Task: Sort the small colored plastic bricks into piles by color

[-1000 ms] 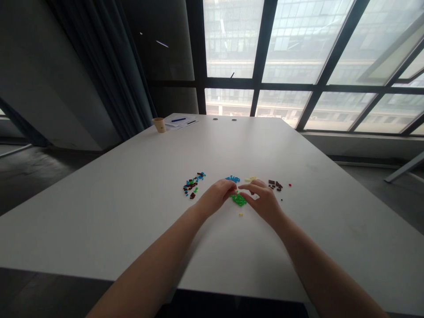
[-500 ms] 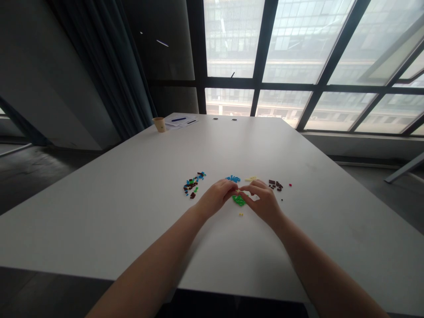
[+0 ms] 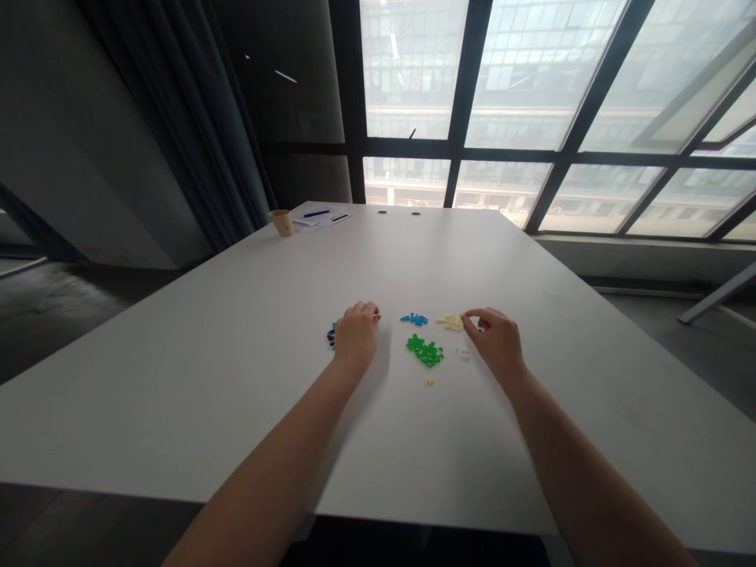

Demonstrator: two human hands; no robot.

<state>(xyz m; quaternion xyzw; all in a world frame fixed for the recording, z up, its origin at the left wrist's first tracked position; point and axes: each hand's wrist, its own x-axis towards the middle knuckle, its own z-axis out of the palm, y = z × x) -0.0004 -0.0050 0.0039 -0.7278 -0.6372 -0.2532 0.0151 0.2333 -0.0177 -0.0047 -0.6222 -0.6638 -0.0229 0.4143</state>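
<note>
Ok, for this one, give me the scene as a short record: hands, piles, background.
Left hand: Left hand overlaps some dark and blue pieces in view; grip unclear
Right hand: Right hand, thumb and finger at the edge of the pale yellow pieces; grip unclear
Between hands: blue pieces, with green pieces nearer the camera
Surface: white table
Far left: paper cup beside papers
Background: windows, dark curtain
</note>
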